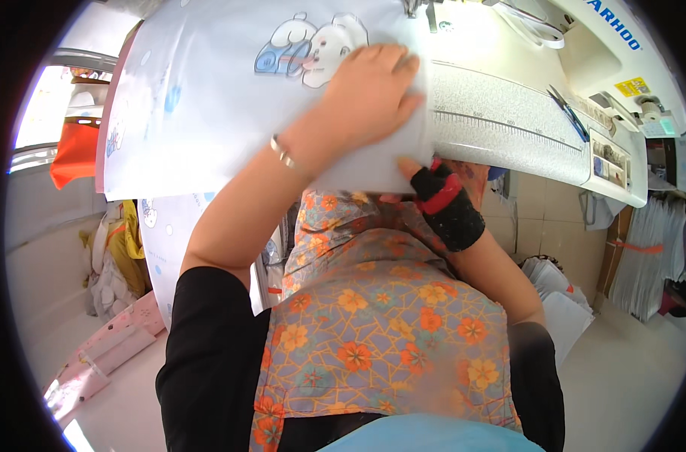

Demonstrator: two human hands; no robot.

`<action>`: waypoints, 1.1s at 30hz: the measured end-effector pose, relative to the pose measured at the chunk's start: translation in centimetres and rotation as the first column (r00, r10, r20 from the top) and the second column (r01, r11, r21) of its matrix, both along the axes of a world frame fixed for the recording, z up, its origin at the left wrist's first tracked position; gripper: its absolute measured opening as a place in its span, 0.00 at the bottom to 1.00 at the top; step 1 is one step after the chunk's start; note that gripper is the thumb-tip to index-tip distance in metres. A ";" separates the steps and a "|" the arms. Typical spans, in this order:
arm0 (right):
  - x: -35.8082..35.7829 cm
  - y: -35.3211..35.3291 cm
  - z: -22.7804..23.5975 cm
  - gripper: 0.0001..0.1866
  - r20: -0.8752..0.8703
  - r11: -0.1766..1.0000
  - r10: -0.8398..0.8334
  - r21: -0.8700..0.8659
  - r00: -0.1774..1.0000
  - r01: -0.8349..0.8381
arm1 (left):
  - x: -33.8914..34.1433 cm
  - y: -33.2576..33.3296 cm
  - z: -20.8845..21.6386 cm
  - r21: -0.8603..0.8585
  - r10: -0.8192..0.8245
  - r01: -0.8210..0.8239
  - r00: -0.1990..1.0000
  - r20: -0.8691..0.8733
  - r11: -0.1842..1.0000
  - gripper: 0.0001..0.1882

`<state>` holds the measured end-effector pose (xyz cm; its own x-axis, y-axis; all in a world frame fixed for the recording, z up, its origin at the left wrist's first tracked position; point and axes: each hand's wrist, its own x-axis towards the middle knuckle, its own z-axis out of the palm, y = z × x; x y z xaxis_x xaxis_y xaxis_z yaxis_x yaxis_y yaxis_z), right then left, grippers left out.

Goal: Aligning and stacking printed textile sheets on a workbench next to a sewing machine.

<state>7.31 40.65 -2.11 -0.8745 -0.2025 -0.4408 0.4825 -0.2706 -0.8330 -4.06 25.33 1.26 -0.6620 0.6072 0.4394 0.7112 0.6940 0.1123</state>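
A white sheet (pixel 215 113) with cartoon animals and pale blue spots covers the left of the sewing table; I cannot tell whether it is cloth or plastic. My left hand (pixel 377 90) lies on it near its right edge, palm down, fingers stretched out and slightly blurred. My right hand (pixel 445 196) wears a black and red fingerless glove. It pinches the sheet's near right corner, thumb on top, fingers hidden beneath. Just beyond my left hand is the metal presser foot (pixel 432 15) of a white sewing machine (pixel 599 45).
A ruler scale (pixel 509 120) runs along the table's front edge. Dark snips (pixel 569 113) lie at the right. Stacked white sheets (pixel 648 248) stand lower right, an orange bag (pixel 76 151) hangs at left, and part of a printed sheet (pixel 177 248) hangs below the table.
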 end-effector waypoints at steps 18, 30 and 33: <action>-2.1 3.8 -0.5 0.24 -0.634 0.280 0.709 0.655 0.309 0.701 | 8.4 -3.5 -1.1 -0.182 -0.073 0.077 0.997 0.026 0.980 0.38; -4.6 2.4 0.6 0.25 -0.679 0.539 0.712 0.692 0.180 0.480 | 7.5 -23.7 -0.1 -0.183 0.507 -0.525 0.851 -0.139 0.831 0.31; -4.9 2.1 1.3 0.27 -0.697 0.529 0.688 0.673 0.202 0.518 | 6.4 -27.5 -0.5 -0.198 0.526 -0.541 0.841 -0.125 0.817 0.30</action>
